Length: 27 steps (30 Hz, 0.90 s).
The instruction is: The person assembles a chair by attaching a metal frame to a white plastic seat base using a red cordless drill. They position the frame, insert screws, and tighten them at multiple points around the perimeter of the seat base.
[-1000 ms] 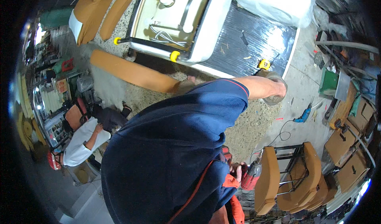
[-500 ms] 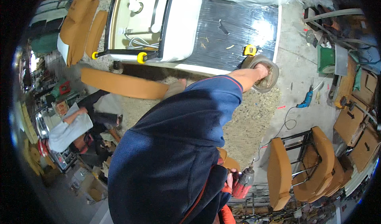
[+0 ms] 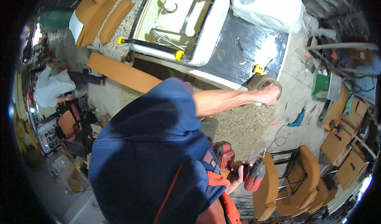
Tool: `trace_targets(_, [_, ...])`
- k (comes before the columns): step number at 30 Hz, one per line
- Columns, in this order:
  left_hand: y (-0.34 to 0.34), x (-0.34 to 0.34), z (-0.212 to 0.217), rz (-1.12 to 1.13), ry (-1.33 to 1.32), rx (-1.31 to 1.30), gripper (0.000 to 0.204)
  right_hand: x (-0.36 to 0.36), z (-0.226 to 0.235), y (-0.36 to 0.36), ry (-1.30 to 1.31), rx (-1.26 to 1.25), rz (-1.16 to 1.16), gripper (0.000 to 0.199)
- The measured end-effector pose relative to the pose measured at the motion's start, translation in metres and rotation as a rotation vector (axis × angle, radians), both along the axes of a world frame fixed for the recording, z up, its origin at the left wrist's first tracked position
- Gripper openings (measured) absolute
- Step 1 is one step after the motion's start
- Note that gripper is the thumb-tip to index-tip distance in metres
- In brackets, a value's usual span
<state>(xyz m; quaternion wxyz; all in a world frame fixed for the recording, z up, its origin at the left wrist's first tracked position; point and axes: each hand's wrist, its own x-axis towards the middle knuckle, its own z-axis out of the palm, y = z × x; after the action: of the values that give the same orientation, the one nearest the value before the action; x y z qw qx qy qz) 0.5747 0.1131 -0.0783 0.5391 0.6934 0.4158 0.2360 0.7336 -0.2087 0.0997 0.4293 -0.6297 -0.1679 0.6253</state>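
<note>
My left arm stretches across to an open round grey-brown container (image 3: pixel 258 83) beside the corner of the black-wrapped panel (image 3: pixel 234 45). There my left hand (image 3: pixel 270 94) is closed at the container's mouth; what its fingers hold is hidden. Lower down, my right hand (image 3: pixel 237 176) grips a red and black cordless drill (image 3: pixel 254 178), its bit pointing away and its red battery (image 3: pixel 224 154) near my body. A yellow tape measure (image 3: pixel 258 69) lies on the panel near the container. On the panel also rests a white hollow piece (image 3: pixel 212 45) with a black frame, white pipes and coiled cable inside.
Curved tan padded parts (image 3: pixel 123 71) lie left of the panel. Brown padded chairs (image 3: pixel 303 164) with black frames stand at the lower right. A blue corded drill (image 3: pixel 297 119) lies on the floor, its cable looping. Cardboard boxes (image 3: pixel 357 152) line the right. Another person (image 3: pixel 53 85) is at far left.
The view has shifted and turned. My left hand has drawn from inside the container to its mouth. The drill in my right hand shows more fully. The other person has changed posture.
</note>
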Motion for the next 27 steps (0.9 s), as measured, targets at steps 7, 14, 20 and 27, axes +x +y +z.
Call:
trace_targets(7, [-0.093, -0.187, 0.231, 0.402, -0.948, -0.597, 0.011, -0.077, 0.024, 0.103, -0.115, 0.303, 0.384, 0.027])
trace_targets(14, [-0.139, -0.299, 0.287, 0.641, -1.384, -0.426, 0.004, -0.234, 0.083, 0.168, -0.327, 0.813, 0.647, 0.028])
trace_targets(20, [-0.16, -0.356, 0.308, 0.843, -1.381, -0.16, 0.009, -0.291, 0.086, 0.196, -0.293, 0.914, 0.848, 0.019])
trace_targets(27, [-0.153, -0.394, 0.316, 0.887, -1.378, -0.035, 0.012, -0.341, 0.089, 0.205, -0.207, 0.773, 0.894, 0.015])
